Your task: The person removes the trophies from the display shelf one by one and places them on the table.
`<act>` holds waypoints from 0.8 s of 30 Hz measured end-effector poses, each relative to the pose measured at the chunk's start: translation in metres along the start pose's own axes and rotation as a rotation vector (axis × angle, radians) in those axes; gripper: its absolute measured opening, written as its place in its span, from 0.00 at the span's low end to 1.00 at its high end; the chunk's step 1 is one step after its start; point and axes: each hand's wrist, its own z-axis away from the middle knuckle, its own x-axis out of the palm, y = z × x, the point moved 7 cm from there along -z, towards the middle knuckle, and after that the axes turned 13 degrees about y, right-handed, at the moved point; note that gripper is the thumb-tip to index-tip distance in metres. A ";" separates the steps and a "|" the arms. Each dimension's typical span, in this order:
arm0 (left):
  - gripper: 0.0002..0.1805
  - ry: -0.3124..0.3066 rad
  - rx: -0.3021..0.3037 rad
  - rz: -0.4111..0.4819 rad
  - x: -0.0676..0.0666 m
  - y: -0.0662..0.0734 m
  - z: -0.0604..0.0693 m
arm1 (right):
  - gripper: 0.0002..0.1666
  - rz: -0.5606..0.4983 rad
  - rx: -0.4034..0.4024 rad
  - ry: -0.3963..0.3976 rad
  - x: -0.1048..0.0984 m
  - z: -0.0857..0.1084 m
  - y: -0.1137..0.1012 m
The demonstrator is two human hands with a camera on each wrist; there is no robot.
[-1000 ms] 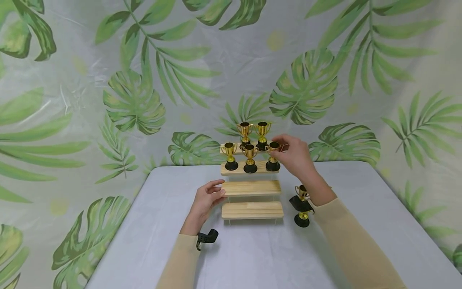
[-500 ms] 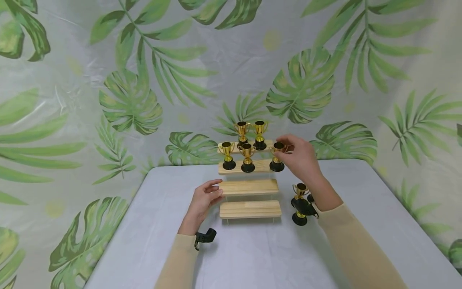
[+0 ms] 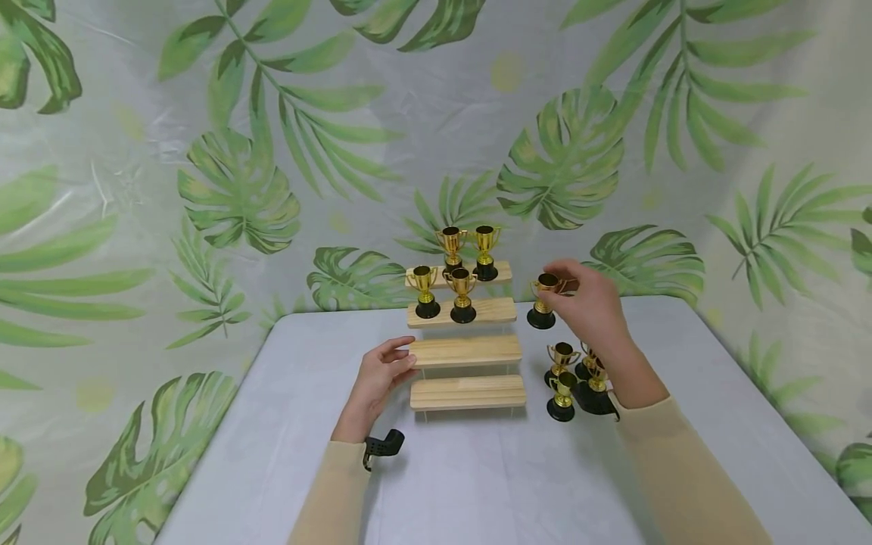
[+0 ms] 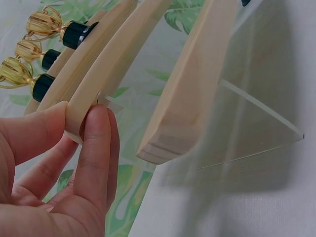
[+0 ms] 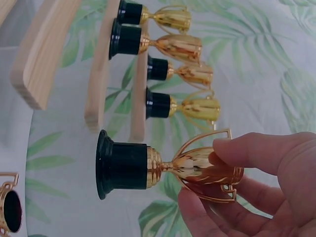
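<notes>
My right hand pinches the cup of a gold trophy with a black base, held off the right end of the second shelf from the top. The right wrist view shows that trophy between thumb and fingers of the hand, apart from the shelves. My left hand grips the left end of the third shelf down; in the left wrist view the thumb and fingers of the hand pinch its end. Two trophies stand on the second shelf, two on the top one.
Several more trophies stand on the white-covered table right of the stand, partly behind my right wrist and its black wrist device. The lowest wooden shelf is at the front. A leaf-patterned cloth hangs behind.
My right hand has moved right, taking the trophy off the end of the second shelf. More of the trophies on the table now show. The left hand keeps its grip on the shelf.
</notes>
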 end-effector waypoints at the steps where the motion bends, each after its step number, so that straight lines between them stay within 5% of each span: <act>1: 0.24 -0.001 0.000 -0.001 0.000 0.000 0.000 | 0.23 0.006 0.006 0.003 -0.002 0.001 0.003; 24: 0.24 -0.005 -0.017 0.012 -0.001 -0.001 -0.001 | 0.24 0.104 0.061 0.063 -0.044 0.012 0.048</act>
